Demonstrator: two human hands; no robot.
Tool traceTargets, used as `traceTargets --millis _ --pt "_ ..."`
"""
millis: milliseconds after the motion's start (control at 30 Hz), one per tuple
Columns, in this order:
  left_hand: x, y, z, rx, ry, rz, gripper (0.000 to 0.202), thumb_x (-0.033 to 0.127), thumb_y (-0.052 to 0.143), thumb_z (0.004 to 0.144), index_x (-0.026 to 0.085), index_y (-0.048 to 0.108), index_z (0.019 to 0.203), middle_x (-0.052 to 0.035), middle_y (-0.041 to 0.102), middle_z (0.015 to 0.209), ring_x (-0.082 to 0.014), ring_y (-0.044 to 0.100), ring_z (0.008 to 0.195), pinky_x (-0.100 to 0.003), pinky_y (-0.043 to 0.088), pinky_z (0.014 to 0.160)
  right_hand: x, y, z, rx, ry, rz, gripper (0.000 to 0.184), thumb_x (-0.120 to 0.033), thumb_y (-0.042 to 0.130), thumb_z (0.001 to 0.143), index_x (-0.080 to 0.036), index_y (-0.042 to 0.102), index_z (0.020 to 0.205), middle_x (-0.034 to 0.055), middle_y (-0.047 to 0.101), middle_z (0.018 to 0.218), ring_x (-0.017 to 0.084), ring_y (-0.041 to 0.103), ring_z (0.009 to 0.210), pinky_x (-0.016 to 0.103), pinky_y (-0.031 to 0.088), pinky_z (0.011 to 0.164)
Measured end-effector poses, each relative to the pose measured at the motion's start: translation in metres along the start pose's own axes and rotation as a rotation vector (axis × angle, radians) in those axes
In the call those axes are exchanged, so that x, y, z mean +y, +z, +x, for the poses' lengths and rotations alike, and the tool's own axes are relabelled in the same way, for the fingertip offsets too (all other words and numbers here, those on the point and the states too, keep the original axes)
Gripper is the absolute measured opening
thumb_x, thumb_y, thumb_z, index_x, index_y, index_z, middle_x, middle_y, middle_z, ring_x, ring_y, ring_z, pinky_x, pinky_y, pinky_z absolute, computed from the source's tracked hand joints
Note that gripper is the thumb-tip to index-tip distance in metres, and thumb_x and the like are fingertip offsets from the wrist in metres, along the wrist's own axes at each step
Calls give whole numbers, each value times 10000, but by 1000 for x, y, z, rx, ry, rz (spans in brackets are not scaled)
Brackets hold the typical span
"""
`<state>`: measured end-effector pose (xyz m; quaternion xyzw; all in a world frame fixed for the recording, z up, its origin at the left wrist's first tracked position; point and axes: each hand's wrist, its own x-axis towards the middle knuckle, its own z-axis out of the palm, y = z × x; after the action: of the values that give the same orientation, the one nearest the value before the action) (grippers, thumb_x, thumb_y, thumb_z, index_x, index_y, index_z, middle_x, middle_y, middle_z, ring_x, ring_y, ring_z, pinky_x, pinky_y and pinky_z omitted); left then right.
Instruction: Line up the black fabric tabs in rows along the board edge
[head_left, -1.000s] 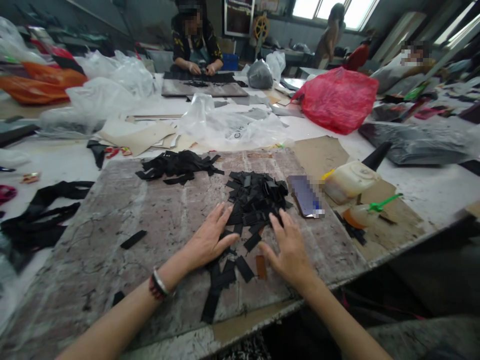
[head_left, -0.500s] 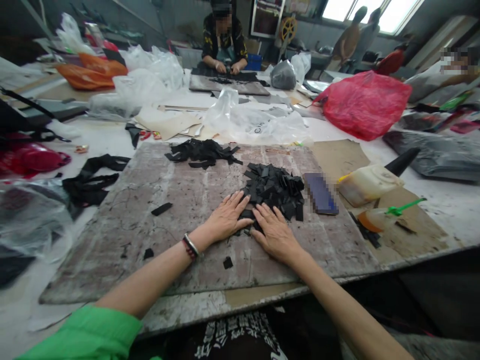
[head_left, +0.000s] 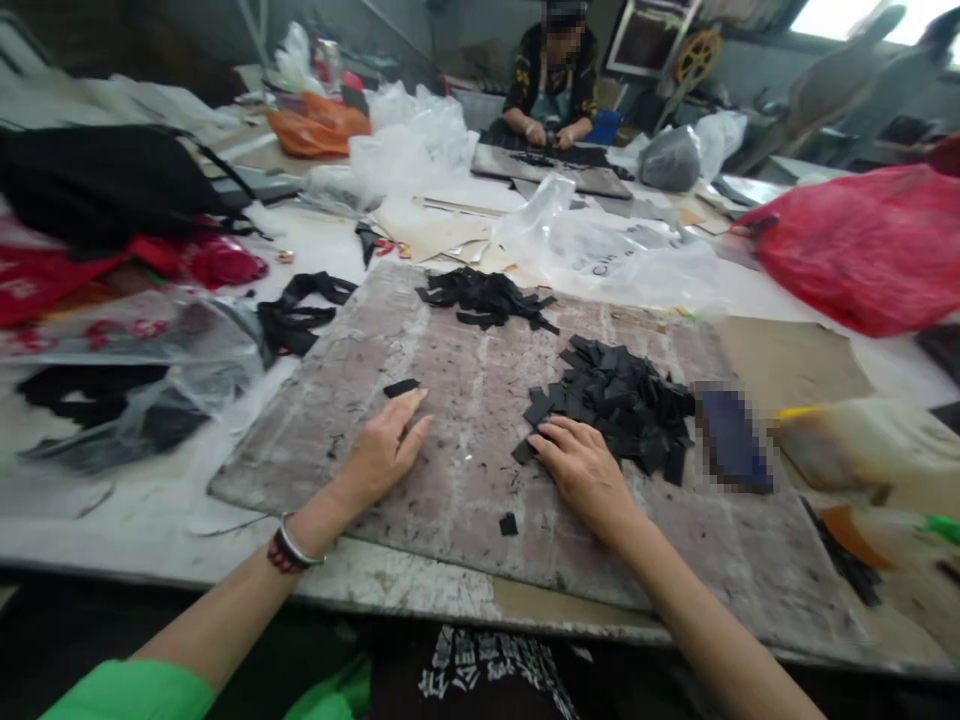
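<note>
My left hand [head_left: 384, 445] rests low over the worn brownish board [head_left: 457, 400], fingers stretched out and thumb apart. Just beyond its fingertips lies a single black strip piece [head_left: 401, 387]. My right hand [head_left: 586, 475] is palm down at the near left edge of a pile of small black cut pieces [head_left: 615, 395]; its fingertips touch the nearest ones. Neither hand appears to grip anything, though the undersides are hidden. A small black square [head_left: 508, 523] lies on the board between my hands. Farther back is a heap of longer black strips [head_left: 480, 292].
A dark blue phone-like slab [head_left: 731, 440], blurred out, lies right of the pile. A cloudy plastic container [head_left: 870, 445] stands beyond it. Black straps [head_left: 300, 315] and plastic bags lie left. A pink bag [head_left: 870, 245] sits at right. Another person [head_left: 551, 90] works across the table.
The view has swung left. My left hand has left the pile and moved left toward the lone strip piece, covering where a small scrap lay. My right hand stays at the pile's edge.
</note>
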<state>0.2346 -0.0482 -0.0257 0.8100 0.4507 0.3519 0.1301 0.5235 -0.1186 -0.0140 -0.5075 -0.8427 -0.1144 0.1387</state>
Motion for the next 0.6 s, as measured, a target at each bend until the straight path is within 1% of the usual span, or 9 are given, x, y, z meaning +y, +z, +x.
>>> traceTargets --millis 100,200,267,333,367,400,467,533,600 --pt "-6 -19 -35 98 15 111 338 282 443 922 93 564 1175 -160 632 1162 -227 592 1113 -385 501 965 -2 4 16 100 -96 16 217 -176 468 916 -151 677 967 97 682 981 238 550 1022 352 419 877" --pt "-11 -34 -62 204 -19 209 270 215 471 907 123 570 1141 -138 648 1109 -209 613 1065 -364 525 932 -24 12 45 159 -144 44 221 -176 448 920 -148 667 909 86 685 901 224 571 949 334 422 850" --pt "-16 -44 -77 277 -84 259 262 189 480 900 138 558 1144 -129 648 1089 -205 614 1055 -367 528 928 -46 17 65 125 -169 70 228 -162 434 916 -154 662 909 87 687 914 221 581 945 329 427 842" --pt "-24 -54 -90 335 -165 299 279 183 483 897 147 539 1168 -132 633 1106 -213 598 1082 -387 516 947 -63 20 79 50 -171 84 265 -149 401 911 -159 656 985 102 679 1005 230 582 981 340 438 846" --pt "-28 -58 -95 356 -200 317 300 190 486 896 150 524 1191 -139 618 1135 -224 581 1113 -405 504 964 -67 21 82 14 -157 82 290 -149 386 908 -158 648 1033 114 668 1057 239 580 1001 351 446 849" --pt "-33 -62 -99 369 -231 336 333 207 493 894 152 504 1222 -150 595 1178 -239 556 1153 -428 488 984 -67 22 83 -15 -138 72 312 -155 375 905 -153 637 1075 128 653 1102 249 578 1014 364 455 849" --pt "-43 -68 -104 371 -275 372 416 251 510 888 152 451 1288 -173 537 1268 -271 498 1226 -465 458 1012 -55 21 76 -70 -115 35 336 -182 366 903 -137 622 1117 154 626 1155 267 576 1026 387 471 843" --pt "-50 -70 -106 330 -279 408 482 288 528 879 135 414 1322 -195 501 1310 -301 456 1263 -491 437 1026 -36 18 60 -102 -126 -19 343 -214 359 910 -121 622 1109 172 620 1152 279 581 1011 401 484 823" --pt "-53 -69 -107 268 -252 443 494 302 535 874 117 417 1316 -210 504 1301 -324 444 1267 -519 419 1031 -19 15 43 -110 -144 -53 349 -244 346 926 -109 627 1083 176 633 1106 279 588 975 398 493 801"
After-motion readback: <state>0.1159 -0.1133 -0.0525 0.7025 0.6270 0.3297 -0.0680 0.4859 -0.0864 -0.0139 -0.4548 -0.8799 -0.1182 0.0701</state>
